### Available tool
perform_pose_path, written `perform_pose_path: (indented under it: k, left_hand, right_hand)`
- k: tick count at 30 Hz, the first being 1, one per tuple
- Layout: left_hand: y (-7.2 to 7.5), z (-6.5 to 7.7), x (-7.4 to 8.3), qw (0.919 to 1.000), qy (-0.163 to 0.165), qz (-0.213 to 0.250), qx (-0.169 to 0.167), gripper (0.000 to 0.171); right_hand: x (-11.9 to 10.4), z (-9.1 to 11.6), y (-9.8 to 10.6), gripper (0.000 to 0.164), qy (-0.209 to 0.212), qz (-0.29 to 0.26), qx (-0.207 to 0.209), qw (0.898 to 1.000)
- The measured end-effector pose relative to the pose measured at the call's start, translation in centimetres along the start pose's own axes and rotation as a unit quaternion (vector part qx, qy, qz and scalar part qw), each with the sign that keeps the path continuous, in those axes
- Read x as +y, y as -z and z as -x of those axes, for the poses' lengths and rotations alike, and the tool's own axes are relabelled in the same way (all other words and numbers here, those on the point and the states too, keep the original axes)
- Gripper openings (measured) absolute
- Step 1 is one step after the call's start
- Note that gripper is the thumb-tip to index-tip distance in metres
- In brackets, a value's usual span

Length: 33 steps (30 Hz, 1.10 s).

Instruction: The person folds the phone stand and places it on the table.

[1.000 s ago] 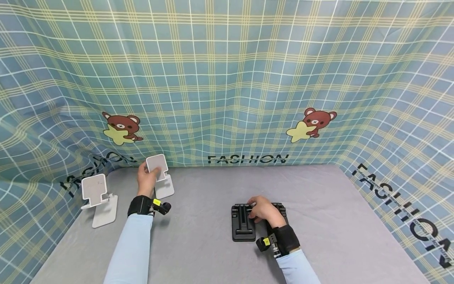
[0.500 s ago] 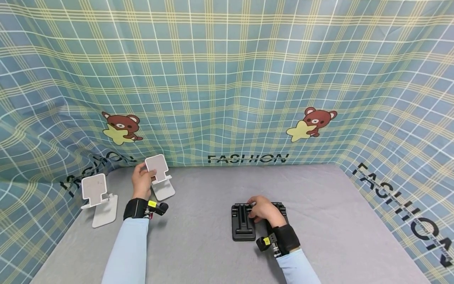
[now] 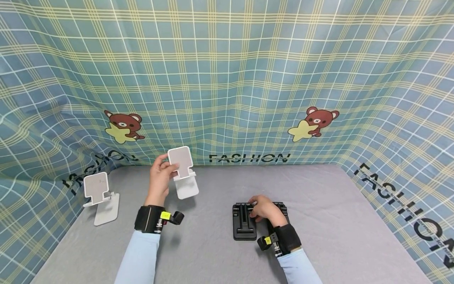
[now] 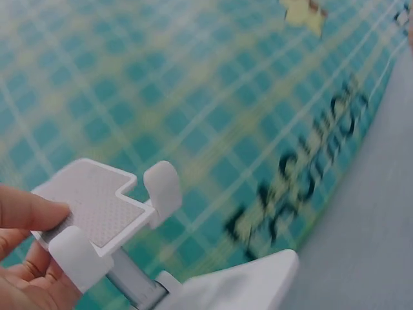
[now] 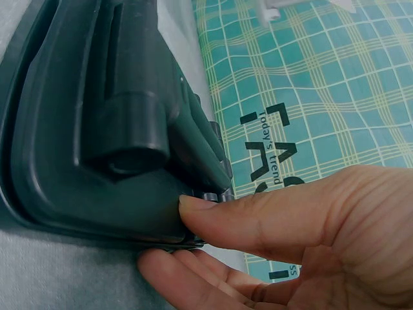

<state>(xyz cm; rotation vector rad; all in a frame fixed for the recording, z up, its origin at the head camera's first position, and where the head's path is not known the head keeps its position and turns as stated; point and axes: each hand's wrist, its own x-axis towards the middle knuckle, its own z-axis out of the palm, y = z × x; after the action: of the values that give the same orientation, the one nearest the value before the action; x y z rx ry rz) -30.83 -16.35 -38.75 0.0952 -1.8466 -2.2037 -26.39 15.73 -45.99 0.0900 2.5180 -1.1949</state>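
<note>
Held white stand point(image 3: 184, 169) moved right, apparently lifted.

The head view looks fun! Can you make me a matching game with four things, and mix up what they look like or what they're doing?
Things:
1. Left grip
2. Bear pictures
3. Right grip
4. Table

Clues:
A. Brown, with yellow stars
B. Grey
C. Holding a white stand
D. At a black stand

Right pairs: 1-C, 2-A, 3-D, 4-B
</note>
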Motion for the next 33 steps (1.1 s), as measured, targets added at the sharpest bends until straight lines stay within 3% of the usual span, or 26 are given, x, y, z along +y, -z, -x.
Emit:
perform_pose_path:
  k: [11, 17, 23, 28, 33]
  left_hand:
    - [-4.8, 5.9, 0.3, 0.9954, 0.017, 0.02, -0.092, 0.043]
    - [-6.1, 7.6, -0.6, 0.9929, 0.028, 0.014, -0.115, 0.043]
    - [-6.9, 8.1, -1.2, 0.9909, 0.036, 0.017, -0.129, 0.044]
    - [-7.3, 8.4, -1.4, 0.9892, 0.038, 0.022, -0.14, 0.044]
    - [-7.4, 8.7, -1.4, 0.9879, 0.039, 0.021, -0.149, 0.045]
  right_hand:
    - [-0.2, 0.1, 0.0, 0.05, 0.0, 0.004, -0.003, 1.0]
    - [-0.6, 0.6, 0.5, 0.044, 0.017, 0.011, -0.008, 1.0]
    - [-1.6, 1.6, 1.5, 0.036, 0.089, 0.019, 0.055, 0.994]
    - [-3.1, 2.7, 1.8, 0.05, 0.18, -0.019, 0.122, 0.976]
    - [-4.5, 3.5, 1.5, 0.062, 0.239, -0.106, 0.062, 0.963]
